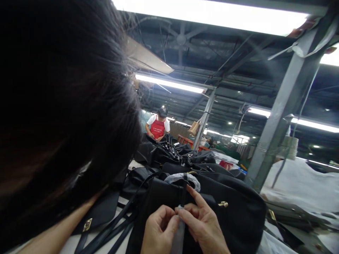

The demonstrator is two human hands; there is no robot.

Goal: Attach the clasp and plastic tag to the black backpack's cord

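My left hand (pixel 159 230) and my right hand (pixel 203 222) meet at the lower middle, thumbs and fingertips pinched together. Between them runs a narrow black strap (pixel 184 192), its lower part covered by a translucent plastic sleeve (pixel 179 234). Both hands grip this sleeve near its upper end; the right index finger extends up along the strap. Beneath lies a black bag (pixel 238 215) with a gold-coloured clasp (pixel 222 204). White wrapping (pixel 194 181) covers a curved part, probably a handle, just above my hands. My fingertips partly hide the sleeve's edge.
Another person's dark hair (pixel 79 88) fills the left side, very close; a bare forearm (pixel 63 225) shows below it. More black bags (pixel 150 153) are piled ahead. A person in a red apron (pixel 158 129) stands beyond them. A metal post (pixel 280 113) rises at right.
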